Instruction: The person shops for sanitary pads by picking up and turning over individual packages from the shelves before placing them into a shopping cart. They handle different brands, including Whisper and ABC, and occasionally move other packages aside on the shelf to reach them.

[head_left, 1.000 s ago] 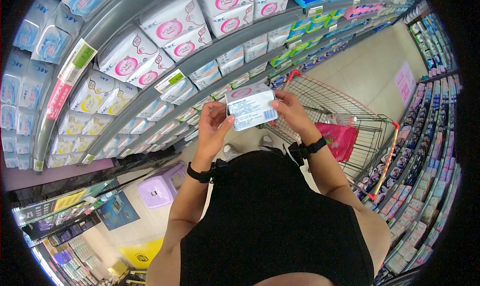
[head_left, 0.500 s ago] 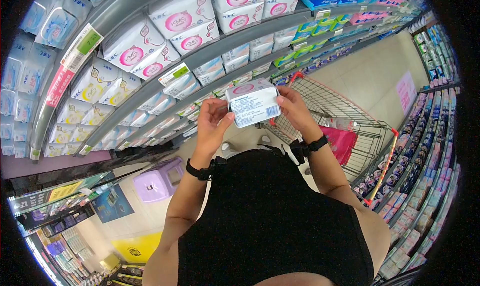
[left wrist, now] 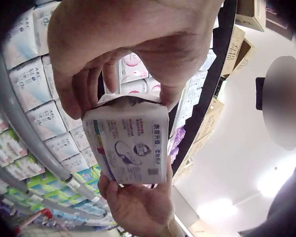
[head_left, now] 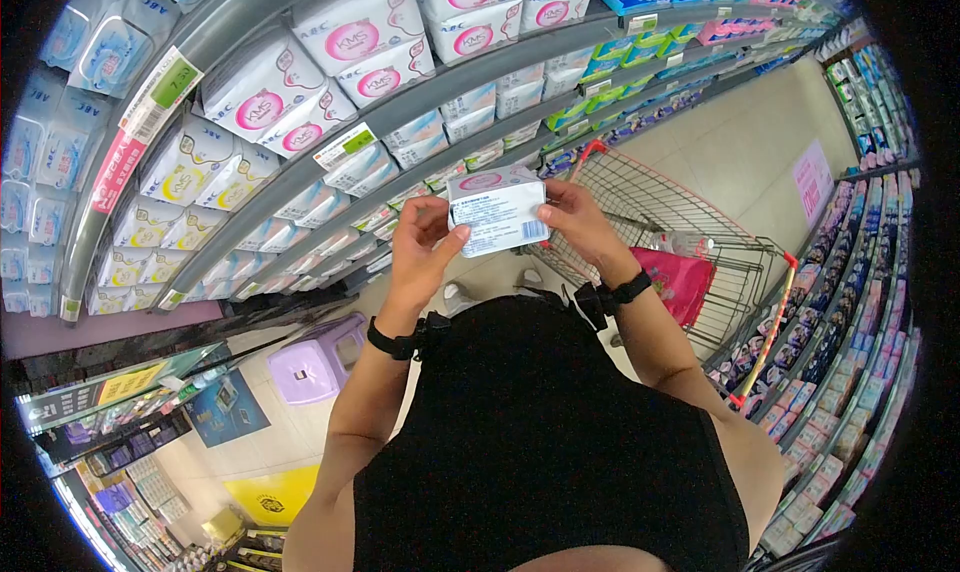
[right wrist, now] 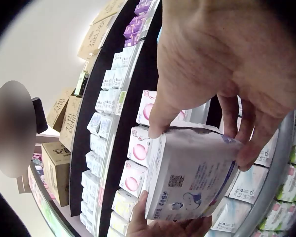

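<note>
A white pack of sanitary pads (head_left: 500, 220) with a pink oval on its top is held up in front of my chest between both hands. Its side with dense blue print and a barcode faces me in the head view. My left hand (head_left: 418, 252) grips the left end, thumb on the printed side and fingers curled behind. At the other end, my right hand (head_left: 585, 230) pinches the pack with its thumb near the barcode. In the left wrist view the pack's underside (left wrist: 130, 143) shows more print and a drawing of a pad.
Shelves (head_left: 440, 72) of similar white packs curve along the left and front. A wire shopping cart (head_left: 740, 237) with a pink bag (head_left: 675, 282) stands to my right, with another stocked shelf (head_left: 850, 342) beyond. A purple stool (head_left: 310, 367) is at the lower left.
The pack tilted so that more of its top showed half a second ago, then tipped partly back and shifted slightly left with both hands. The grip looks the same throughout.
</note>
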`<state>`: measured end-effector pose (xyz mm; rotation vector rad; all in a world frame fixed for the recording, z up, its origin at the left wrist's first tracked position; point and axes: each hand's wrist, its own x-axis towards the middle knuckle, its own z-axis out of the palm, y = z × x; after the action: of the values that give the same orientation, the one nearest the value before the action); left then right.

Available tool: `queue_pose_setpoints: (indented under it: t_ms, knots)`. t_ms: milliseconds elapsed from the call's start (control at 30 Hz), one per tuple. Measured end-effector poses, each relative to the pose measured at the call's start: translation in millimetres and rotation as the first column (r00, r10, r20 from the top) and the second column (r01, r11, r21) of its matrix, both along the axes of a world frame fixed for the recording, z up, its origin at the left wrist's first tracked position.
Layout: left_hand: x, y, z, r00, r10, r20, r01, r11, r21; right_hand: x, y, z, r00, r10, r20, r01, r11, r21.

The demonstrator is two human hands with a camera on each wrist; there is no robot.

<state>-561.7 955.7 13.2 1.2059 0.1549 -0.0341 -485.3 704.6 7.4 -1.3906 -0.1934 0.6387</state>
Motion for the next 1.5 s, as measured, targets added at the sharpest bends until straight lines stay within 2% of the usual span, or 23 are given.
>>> queue_pose_setpoints:
  t_ms: [267,367,467,567,667,767,800,900,1000,1100,1200,1267,1300,1400,1500]
  knots:
    - [-1.3,0.1,0.7,1.000,-0.013,-0.017,0.014,1.000,0.008,0.4,-3.6,-8.8,0.999,0.040,-0.002,-0.040,0.999,0.013]
    - [-2.3,-0.1,0.6,1.000,-0.019,0.006,0.019,0.999,0.028,-3.0,-1.5,-1.2,1.000,-0.007,-0.026,0.009,0.996,0.088]
    - [-2.8,-0.8,-4.8,0.997,0.006,0.072,-0.012,0.997,0.077,-1.8,-7.8,-9.9,0.998,0.062,-0.010,-0.061,0.995,0.074]
    - [-4.0,4.4,-7.0,0.969,-0.061,0.241,0.002,0.971,0.238,-5.2,-10.6,-9.7,0.996,0.093,-0.004,-0.082,0.904,0.419]
    - [-5.2,-3.2,-1.3,0.912,-0.094,0.400,-0.055,0.937,0.346,-2.5,-11.2,-7.3,0.954,0.208,-0.217,-0.043,0.809,0.586]
    - [-5.9,-9.3,14.5,0.883,-0.179,0.435,-0.104,0.827,0.552,-3.2,2.0,-0.9,0.944,0.199,-0.262,-0.062,0.889,0.454]
    - [-5.6,-11.5,12.5,0.878,-0.176,0.445,-0.125,0.814,0.567,-5.7,4.9,-0.5,0.957,0.176,-0.229,-0.065,0.904,0.423]
    - [-3.6,-11.8,11.6,0.878,-0.174,0.445,-0.166,0.762,0.626,-7.4,8.4,-2.0,0.950,0.139,-0.280,-0.011,0.910,0.416]
    - [-1.8,-12.2,14.2,0.901,-0.117,0.418,-0.250,0.649,0.719,-6.6,5.9,-4.6,0.979,0.047,-0.197,0.047,0.894,0.446]
    - [-3.5,-6.9,10.8,0.933,-0.156,0.326,-0.144,0.667,0.731,-5.3,6.6,-3.9,0.994,-0.034,-0.101,0.071,0.916,0.395]
    - [-7.8,-8.8,9.5,0.958,-0.229,0.173,0.048,0.722,0.691,-8.2,7.7,6.1,0.981,-0.084,0.175,0.058,0.987,0.148]
    - [-8.1,-9.3,-2.1,0.977,-0.170,0.132,0.057,0.797,0.602,-8.5,8.9,5.3,0.974,-0.046,0.224,0.019,0.993,0.121]
    - [-7.9,-9.6,-7.8,0.984,-0.142,0.108,0.059,0.830,0.554,-8.8,9.7,4.8,0.969,-0.027,0.247,0.001,0.994,0.107]
    - [-6.6,-12.6,-15.1,0.985,-0.105,0.139,0.083,0.984,0.156,-14.6,14.6,13.2,0.985,-0.057,0.162,0.039,0.993,0.113]
    - [-7.9,-3.9,-25.7,0.987,-0.148,0.054,0.128,0.953,0.275,-13.1,9.6,1.8,0.977,-0.009,0.213,-0.025,0.987,0.157]
